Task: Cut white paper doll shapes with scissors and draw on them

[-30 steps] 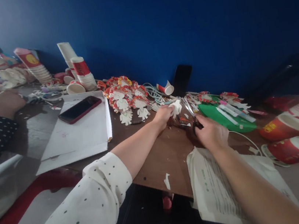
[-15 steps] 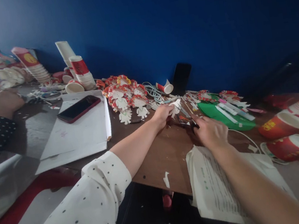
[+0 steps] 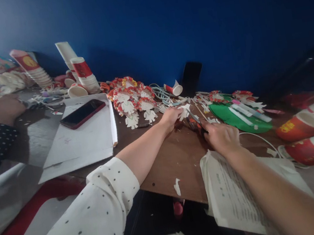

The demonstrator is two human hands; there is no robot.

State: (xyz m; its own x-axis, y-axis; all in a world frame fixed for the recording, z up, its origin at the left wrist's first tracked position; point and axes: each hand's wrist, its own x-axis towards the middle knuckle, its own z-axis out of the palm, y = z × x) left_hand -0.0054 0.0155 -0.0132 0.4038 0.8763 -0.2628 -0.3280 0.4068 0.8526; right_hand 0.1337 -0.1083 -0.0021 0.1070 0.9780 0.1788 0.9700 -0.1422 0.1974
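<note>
Pinched in my left hand [image 3: 171, 118] is a small white paper cutout [image 3: 184, 111], held above the brown table [image 3: 163, 159]. My right hand [image 3: 220, 135] is closed round the handles of a pair of scissors [image 3: 196, 119], whose blades reach toward the cutout's right side. Left of the cutout lies a pile of finished-looking paper figures [image 3: 133, 97] with white bodies and red-and-white curled rims. Paper scraps lie beneath and behind my hands.
A phone [image 3: 83, 114] lies on a white box lid [image 3: 76, 144]. Another phone [image 3: 191, 78] leans on the blue wall. To the right are a green disc [image 3: 227, 120] with markers, and paper cups [image 3: 306, 123]. A co-worker's hand [image 3: 5, 107] rests at far left.
The scissors have shifted slightly, their blades now angled at the cutout's edge. My left hand keeps its pinch on the cutout. The view has moved a little.
</note>
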